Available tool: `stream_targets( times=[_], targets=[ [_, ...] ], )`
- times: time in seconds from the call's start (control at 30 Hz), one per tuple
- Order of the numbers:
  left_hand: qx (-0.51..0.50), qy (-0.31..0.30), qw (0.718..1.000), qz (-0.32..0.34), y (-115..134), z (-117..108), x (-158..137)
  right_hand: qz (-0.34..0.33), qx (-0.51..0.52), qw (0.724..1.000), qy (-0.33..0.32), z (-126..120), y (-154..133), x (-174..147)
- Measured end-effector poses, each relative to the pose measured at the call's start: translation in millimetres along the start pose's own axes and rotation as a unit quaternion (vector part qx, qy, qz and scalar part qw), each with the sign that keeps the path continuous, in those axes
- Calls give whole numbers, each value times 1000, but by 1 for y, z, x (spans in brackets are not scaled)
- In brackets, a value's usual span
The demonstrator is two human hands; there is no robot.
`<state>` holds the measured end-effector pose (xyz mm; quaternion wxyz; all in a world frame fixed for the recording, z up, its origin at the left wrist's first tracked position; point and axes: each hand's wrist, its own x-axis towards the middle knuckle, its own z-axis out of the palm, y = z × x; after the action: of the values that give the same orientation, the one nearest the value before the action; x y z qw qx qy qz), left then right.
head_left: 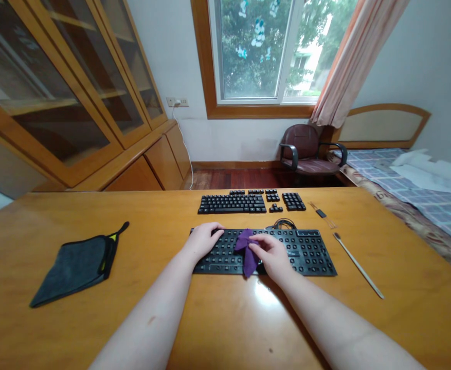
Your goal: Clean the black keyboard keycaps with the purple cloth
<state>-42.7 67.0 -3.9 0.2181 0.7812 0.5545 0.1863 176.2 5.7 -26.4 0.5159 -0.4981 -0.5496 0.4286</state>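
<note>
A black keyboard base (310, 255) with its keycaps off lies on the wooden desk in front of me. My left hand (204, 241) rests on its left end, fingers laid over the top edge and holding nothing. Between the fingertips of my right hand (273, 255) is a purple cloth (250, 261), pinched and hanging onto the middle of the base. Part of the switches there is hidden by the cloth and the hand. Behind the base, the removed black keycaps (231, 204) are laid out in keyboard order.
A folded grey cloth (73, 267) lies at the left. To the right are a thin brush (360, 266) and a small wire keycap puller (321, 213). A coiled cable (285, 223) sits behind the base. Beyond the desk stand a chair (306, 149) and a bed (426, 180).
</note>
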Motion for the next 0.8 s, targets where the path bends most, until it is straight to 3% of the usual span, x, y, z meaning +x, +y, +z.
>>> stream_targets(
  times=[0.23,0.33,0.43,0.57,0.8],
  targets=[
    [89,60,994,-4,13,-4,14,-10,-4,1000,-5,2,1,0],
    [83,48,995,-4,14,-17,50,-16,-10,1000,-6,1,2,0],
    [84,47,994,-56,6,-28,98,-21,-15,1000,-3,1,3,0],
    [82,28,992,-92,-11,-26,152,-25,-15,1000,-4,2,3,0],
    [72,-12,993,-94,-26,-8,190,-1,1,1000,4,2,-2,0]
  ],
)
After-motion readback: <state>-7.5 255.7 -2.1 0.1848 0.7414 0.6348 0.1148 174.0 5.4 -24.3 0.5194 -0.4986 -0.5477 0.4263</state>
